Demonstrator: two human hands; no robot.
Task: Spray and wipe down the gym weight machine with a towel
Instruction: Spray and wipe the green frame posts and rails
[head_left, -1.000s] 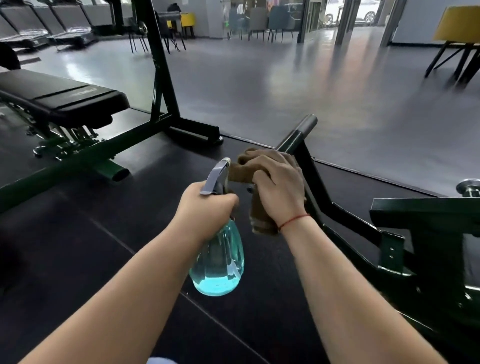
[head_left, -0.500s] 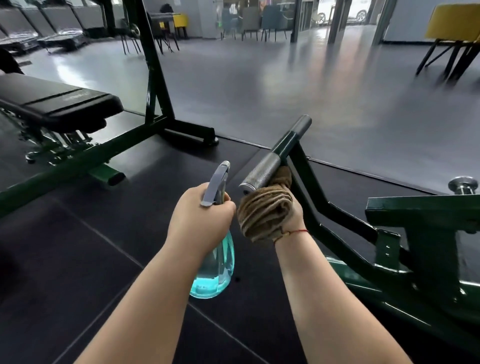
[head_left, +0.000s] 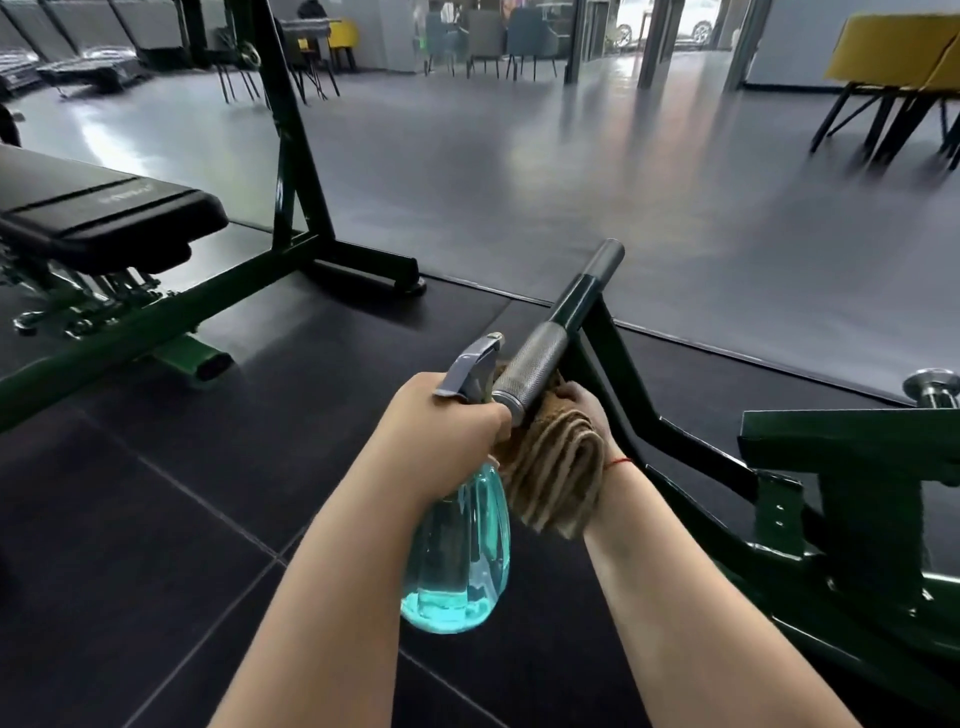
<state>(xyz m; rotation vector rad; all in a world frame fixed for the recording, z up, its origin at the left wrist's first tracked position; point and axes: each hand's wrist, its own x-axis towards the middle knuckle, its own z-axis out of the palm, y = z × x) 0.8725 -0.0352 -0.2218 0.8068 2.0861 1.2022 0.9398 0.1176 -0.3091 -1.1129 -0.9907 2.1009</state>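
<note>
My left hand (head_left: 441, 436) grips the neck of a clear spray bottle (head_left: 457, 561) with blue liquid and a grey trigger head. My right hand (head_left: 587, 410) holds a folded brown towel (head_left: 556, 467) under the near end of the machine's knurled steel handle (head_left: 535, 364). The towel hangs over my right wrist and hides most of that hand. The handle bar runs up and away to a dark green frame (head_left: 691, 441) of the weight machine on the right.
A black padded bench (head_left: 104, 213) on a green frame stands at left, with a green upright post (head_left: 291, 171) behind it. Black rubber tiles lie underfoot, grey floor beyond. Yellow chair (head_left: 893, 57) at far right; a steel peg (head_left: 932, 384) sticks up from the machine.
My right hand with the towel slid from on top of the handle, off its near end, to below it. The knurled grip is now bare. The spray bottle stayed beside it.
</note>
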